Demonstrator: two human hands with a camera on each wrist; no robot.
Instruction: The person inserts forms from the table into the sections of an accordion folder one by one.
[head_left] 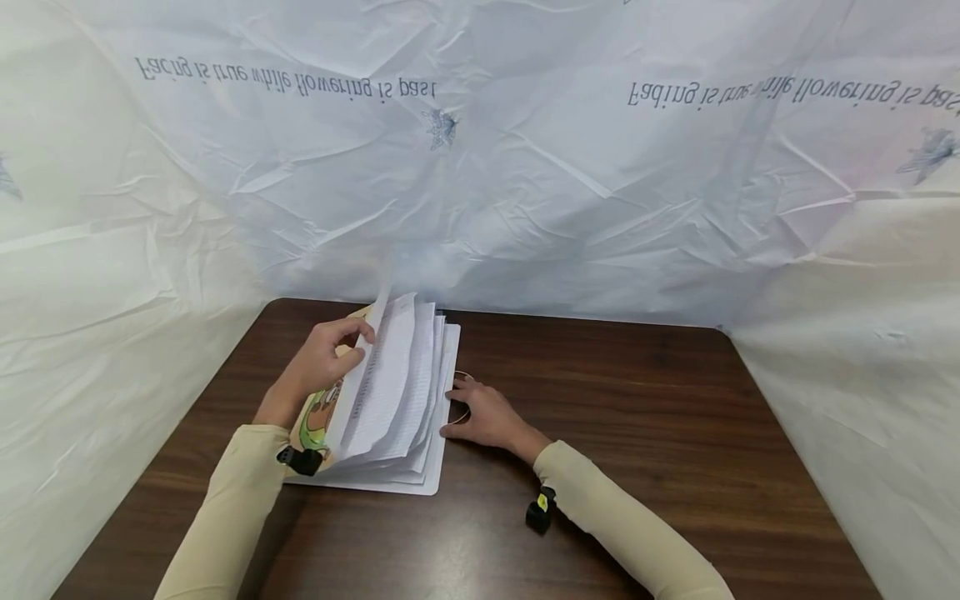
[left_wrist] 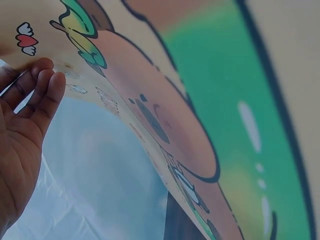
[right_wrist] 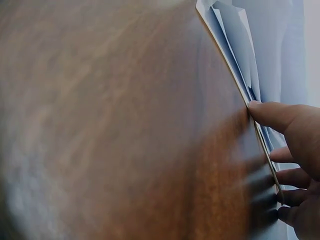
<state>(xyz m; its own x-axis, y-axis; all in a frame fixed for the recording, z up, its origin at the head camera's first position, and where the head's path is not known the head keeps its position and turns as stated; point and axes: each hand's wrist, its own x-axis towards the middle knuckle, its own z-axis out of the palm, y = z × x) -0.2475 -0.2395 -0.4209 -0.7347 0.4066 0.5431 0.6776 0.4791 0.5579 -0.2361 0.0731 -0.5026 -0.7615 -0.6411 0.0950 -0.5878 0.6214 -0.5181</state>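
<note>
A notebook (head_left: 386,408) with a white inside and a cartoon cover (left_wrist: 170,105) lies on the dark wood table, its front cover lifted toward the left. My left hand (head_left: 330,358) pinches the raised cover at its free edge; in the left wrist view the fingertips show against the printed outside. Several loose white sheets (head_left: 427,375) fan up inside. At the notebook's right edge, my right hand (head_left: 487,417) touches the back cover with thumb and fingertips spread along it. A thin tan loop (head_left: 465,374) bulges from that edge beside the right fingers, partly hidden by them.
The wooden table (head_left: 615,400) extends to the right and in front of the notebook. White plastic sheeting (head_left: 525,208) with printed text hangs behind the table and along both sides. Black straps (head_left: 538,512) sit on both sleeved wrists.
</note>
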